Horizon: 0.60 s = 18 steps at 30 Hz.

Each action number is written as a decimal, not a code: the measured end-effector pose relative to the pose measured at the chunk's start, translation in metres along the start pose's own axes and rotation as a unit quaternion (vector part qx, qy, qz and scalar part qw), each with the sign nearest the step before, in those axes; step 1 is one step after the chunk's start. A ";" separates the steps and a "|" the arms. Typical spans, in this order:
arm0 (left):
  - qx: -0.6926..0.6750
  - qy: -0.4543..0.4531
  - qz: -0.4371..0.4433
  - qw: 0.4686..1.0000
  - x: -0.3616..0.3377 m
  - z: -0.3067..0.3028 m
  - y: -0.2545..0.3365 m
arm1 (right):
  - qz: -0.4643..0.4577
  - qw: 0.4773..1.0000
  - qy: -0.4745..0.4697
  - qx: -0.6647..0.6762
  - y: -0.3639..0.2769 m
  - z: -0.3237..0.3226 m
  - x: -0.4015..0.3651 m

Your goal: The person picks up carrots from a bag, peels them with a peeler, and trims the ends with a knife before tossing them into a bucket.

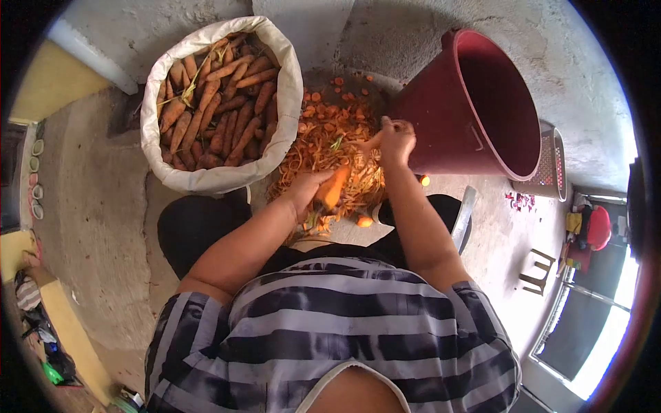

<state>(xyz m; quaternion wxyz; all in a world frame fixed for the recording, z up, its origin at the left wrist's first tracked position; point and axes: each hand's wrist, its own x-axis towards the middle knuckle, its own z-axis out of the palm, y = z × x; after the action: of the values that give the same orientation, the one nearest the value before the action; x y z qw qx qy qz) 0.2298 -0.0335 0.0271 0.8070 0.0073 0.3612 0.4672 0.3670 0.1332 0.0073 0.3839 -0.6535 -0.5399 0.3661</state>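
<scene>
My left hand (pixel 303 192) is closed around the lower end of a carrot (pixel 335 187), which is bright orange and looks peeled along its visible side. Up and to the right, near the red bucket, my right hand (pixel 397 144) has its fingers curled shut. A small orange-tan shape juts out on its left, too blurred to name. Beneath both hands lies a heap of carrot peelings (pixel 323 148) with round orange slices among them. A short orange carrot piece (pixel 364 221) rests at the heap's near edge.
An open white sack (pixel 286 148) full of unpeeled carrots (pixel 224 127) stands at the upper left. A tall dark-red bucket (pixel 441 103) leans to the right, with a perforated basket (pixel 549 165) behind it. A concrete wall (pixel 392 31) closes off the far side.
</scene>
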 end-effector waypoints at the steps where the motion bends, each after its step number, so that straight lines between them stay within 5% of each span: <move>1: -0.012 -0.004 -0.013 1.000 0.000 0.001 -0.002 | 0.016 0.999 0.030 0.021 0.003 -0.007 0.011; 3: -0.027 0.004 -0.025 0.999 -0.001 0.000 0.002 | 0.041 0.997 0.062 0.038 0.002 -0.018 0.019; 7: -0.022 -0.018 -0.002 1.000 0.004 -0.007 0.006 | 0.006 0.992 -0.058 0.115 -0.044 -0.021 -0.039; 10: 0.001 0.055 0.043 0.998 0.007 0.000 0.002 | 0.015 0.965 -0.161 0.207 -0.060 -0.016 -0.084; 11: -0.053 0.072 -0.001 0.996 0.005 0.002 0.005 | -0.021 0.965 -0.172 0.199 -0.054 -0.011 -0.086; 14: -0.097 -0.076 0.046 0.991 0.001 -0.002 0.003 | 0.076 0.955 -0.203 0.204 -0.045 0.002 -0.068; 18: -0.105 -0.031 0.039 0.993 0.007 -0.003 0.007 | 0.071 0.954 -0.238 0.169 -0.037 0.018 -0.050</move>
<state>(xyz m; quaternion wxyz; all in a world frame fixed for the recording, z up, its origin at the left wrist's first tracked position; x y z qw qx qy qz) 0.2246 -0.0256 0.0233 0.7954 -0.0492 0.2842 0.5331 0.3277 0.0904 0.0356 0.3224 -0.5099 -0.4982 0.6228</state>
